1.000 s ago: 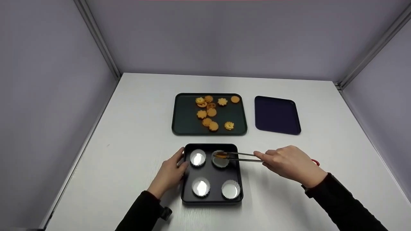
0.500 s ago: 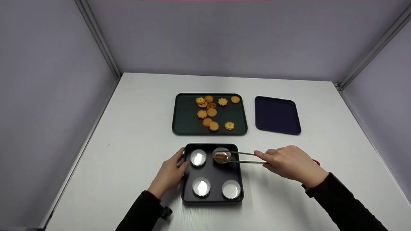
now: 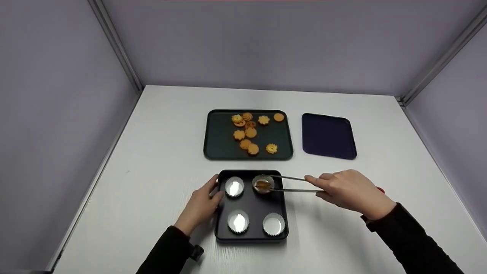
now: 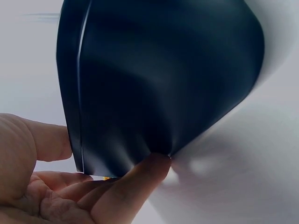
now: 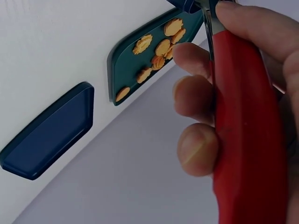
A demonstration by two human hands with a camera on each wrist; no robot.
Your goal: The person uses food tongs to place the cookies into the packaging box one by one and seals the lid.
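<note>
In the head view, my left hand (image 3: pixel 201 206) holds the left side of a black baking pan (image 3: pixel 254 208). Its fingers and thumb bear on the pan's wall (image 4: pixel 163 84) in the left wrist view. My right hand (image 3: pixel 348 192) grips metal tongs (image 3: pixel 298 190) by the red handle (image 5: pixel 247 130). The tongs' arms stand spread over the far-right paper baking cup (image 3: pixel 272 182), where a brown cookie (image 3: pixel 262 185) lies. Three other cups (image 3: pixel 234 187) (image 3: pixel 238 222) (image 3: pixel 274 224) in the pan hold nothing.
Behind the pan, a dark green tray (image 3: pixel 218 139) carries several cookies (image 3: pixel 251 132). To its right lies a dark blue tray (image 3: pixel 328 135) with nothing on it. Grey panels (image 3: pixel 266 45) enclose the white table (image 3: pixel 163 144) at the back and sides.
The tongs' arms have spread apart and the cookie now lies in the far-right cup. My right hand has shifted slightly right. My left hand stays at the pan.
</note>
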